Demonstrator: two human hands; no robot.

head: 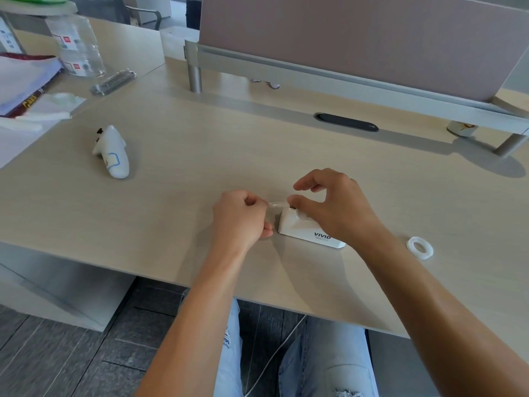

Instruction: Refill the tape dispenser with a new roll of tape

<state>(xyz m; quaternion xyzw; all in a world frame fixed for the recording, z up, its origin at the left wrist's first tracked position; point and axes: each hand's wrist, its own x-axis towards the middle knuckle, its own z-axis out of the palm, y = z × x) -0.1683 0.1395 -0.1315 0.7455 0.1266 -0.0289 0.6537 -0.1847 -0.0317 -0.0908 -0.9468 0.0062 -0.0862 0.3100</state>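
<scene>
Left hand (239,217) pinching clear tape strip (277,204), right hand (329,206) gripping white dispenser (307,232)

My arms are bare from the lower edge of the frame up to the wrists: no sleeve shows, nor any watch, ring or band. My left hand (240,219) sits at centre frame and my right hand (332,206) just right of it. Below the desk edge, at bottom centre, I wear light blue jeans (323,365), faded pale, with frayed rips at the left thigh and near the right knee. A thin white cord (274,356), perhaps a cable, runs diagonally across my lap between the two legs.
</scene>
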